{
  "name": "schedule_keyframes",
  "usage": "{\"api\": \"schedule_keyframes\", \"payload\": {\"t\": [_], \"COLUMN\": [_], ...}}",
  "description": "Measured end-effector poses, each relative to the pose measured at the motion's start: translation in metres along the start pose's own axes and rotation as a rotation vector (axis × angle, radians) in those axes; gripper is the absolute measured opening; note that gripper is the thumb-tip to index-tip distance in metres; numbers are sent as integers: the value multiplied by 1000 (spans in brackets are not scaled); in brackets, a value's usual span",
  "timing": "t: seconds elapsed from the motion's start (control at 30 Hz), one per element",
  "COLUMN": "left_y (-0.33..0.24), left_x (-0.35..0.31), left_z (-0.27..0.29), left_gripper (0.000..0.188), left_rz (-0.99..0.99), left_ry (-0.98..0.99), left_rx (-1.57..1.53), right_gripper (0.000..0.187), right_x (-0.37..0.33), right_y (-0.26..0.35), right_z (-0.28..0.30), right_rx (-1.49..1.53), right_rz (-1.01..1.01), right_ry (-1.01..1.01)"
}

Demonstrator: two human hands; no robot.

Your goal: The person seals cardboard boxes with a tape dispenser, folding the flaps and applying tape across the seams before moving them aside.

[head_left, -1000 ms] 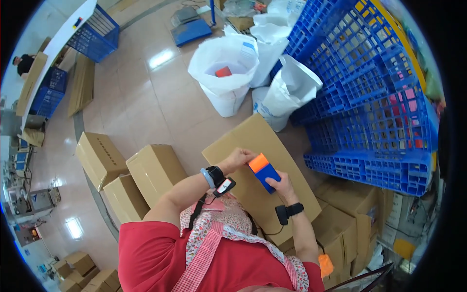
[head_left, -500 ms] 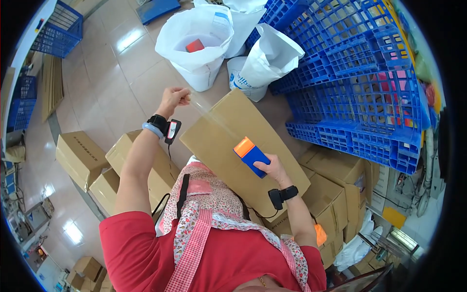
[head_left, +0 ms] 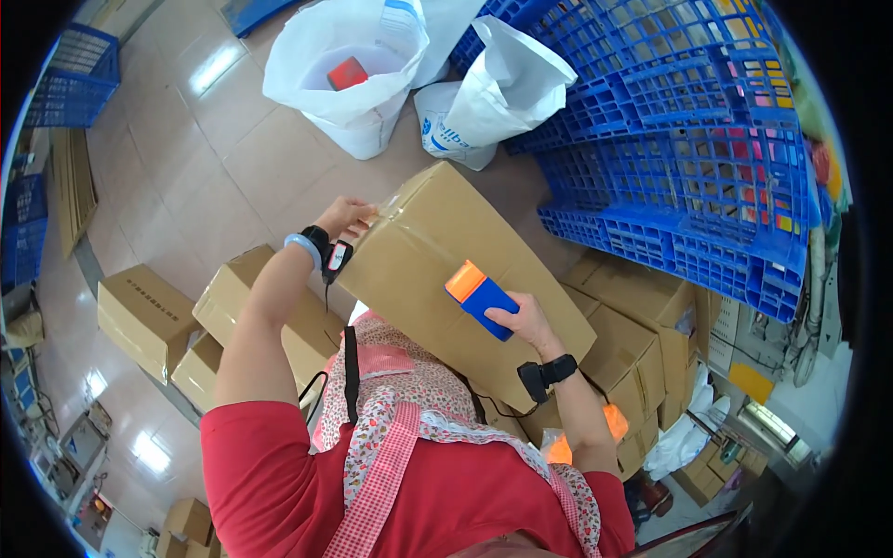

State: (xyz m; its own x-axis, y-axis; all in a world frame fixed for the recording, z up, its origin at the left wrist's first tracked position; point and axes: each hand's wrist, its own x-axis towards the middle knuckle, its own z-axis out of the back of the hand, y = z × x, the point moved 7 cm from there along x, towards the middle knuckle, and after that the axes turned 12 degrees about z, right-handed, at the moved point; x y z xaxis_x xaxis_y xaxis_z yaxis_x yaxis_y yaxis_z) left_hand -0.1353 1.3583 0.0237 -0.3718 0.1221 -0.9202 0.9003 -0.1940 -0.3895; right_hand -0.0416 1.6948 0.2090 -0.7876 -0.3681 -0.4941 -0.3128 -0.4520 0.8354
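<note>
In front of me lies a closed brown cardboard box [head_left: 409, 279], set at a slant. My right hand [head_left: 528, 325] is wrapped round a blue and orange tape dispenser [head_left: 484, 302] over the middle of the box top. At the far left edge of the box is my left hand [head_left: 346, 218], its fingers closed at the end of a strip of clear tape. That tape shows only faintly, with a shiny patch near the box's far corner. Each wrist wears a dark band with a small device.
White sacks stand beyond the box; one sack [head_left: 349, 116] has a red block inside. Blue plastic pallets [head_left: 642, 139] rise at the right. More cartons stand at the left [head_left: 144, 321] and right [head_left: 619, 358]. A blue crate [head_left: 79, 79] sits far left on the tiled floor.
My left hand has come down and nearer, from holding the tape stretched in the air to the box's edge. The box now shows its far side. The dispenser stays in my right hand.
</note>
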Motion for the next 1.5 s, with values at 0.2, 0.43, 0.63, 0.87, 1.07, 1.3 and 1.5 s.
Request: {"api": "schedule_keyframes", "payload": {"t": [0.2, 0.43, 0.63, 0.87, 1.07, 1.3, 1.5], "left_y": [-34, -72, -71, -64, -61, -60, -62], "left_x": [-19, -111, -119, -103, -95, -97, -99], "left_z": [22, -85, -110, -108, -94, -100, -100], "left_gripper": [67, 68, 60, 57, 53, 49, 50], "left_rz": [-282, -475, -588, -609, -647, -688, -586], "left_ry": [-702, -843, -1003, -1047, -1128, -1169, -1192], "left_rx": [1103, 1112, 1386, 1457, 1532, 1569, 1598], "right_gripper": [44, 45, 47, 42, 40, 45, 46], "right_x": [1, -8, -112, -320, -377, -371, -379], "right_y": [8, -3, -55, -196, -248, -267, -263], "right_z": [1, 13, 59, 153, 188, 187, 195], "right_rx": [-31, -5, -96, -69, -63, -106, -169], "right_rz": [48, 275, 234, -123, -249, -259, -230], "right_ry": [44, 16, 55, 10, -1, 42, 67]}}
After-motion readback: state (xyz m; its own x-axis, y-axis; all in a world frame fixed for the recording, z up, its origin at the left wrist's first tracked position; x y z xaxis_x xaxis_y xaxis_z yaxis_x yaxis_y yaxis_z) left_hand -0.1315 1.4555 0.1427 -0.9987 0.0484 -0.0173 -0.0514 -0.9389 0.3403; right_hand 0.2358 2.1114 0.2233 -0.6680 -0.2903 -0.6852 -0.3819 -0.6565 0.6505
